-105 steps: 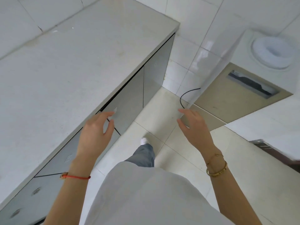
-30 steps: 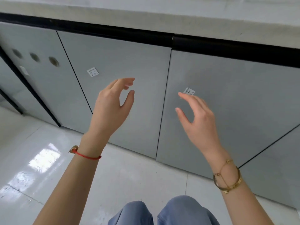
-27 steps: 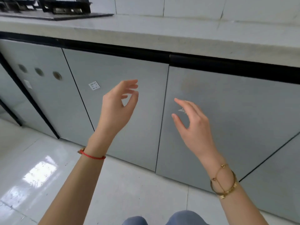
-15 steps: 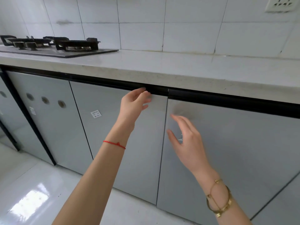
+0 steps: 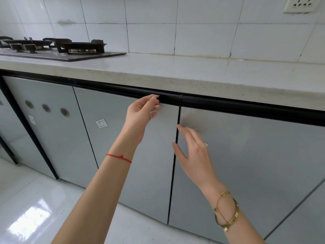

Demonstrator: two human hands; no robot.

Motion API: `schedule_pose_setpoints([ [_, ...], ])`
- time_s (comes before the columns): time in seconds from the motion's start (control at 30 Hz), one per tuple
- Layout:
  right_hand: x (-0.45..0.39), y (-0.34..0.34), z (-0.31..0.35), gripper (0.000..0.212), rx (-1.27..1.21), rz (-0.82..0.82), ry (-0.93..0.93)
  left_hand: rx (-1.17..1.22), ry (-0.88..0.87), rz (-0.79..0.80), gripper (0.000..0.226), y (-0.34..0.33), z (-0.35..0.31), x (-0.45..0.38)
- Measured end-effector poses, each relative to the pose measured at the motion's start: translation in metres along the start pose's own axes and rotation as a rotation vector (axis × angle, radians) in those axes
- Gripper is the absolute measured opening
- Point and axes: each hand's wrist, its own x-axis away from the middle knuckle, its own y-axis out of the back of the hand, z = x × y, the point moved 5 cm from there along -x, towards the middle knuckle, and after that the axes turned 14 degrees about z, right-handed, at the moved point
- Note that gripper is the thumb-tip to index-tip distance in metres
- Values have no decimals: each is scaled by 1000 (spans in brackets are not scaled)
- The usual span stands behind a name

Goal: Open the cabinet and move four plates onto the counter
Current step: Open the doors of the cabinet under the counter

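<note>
I can't read the door sticker (image 5: 101,123); at ten o'clock the stove (image 5: 52,47) runs off frame.
</note>
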Motion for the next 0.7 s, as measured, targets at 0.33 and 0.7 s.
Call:
schedule_pose_setpoints([
  [0.33,17,-19,19,49,-157,-11,17,-73,-60,43,16,17,-17,50],
  [0.7,53,-29,61,57,-113,71,133,-998,-444,-95,55,9,-43,116],
])
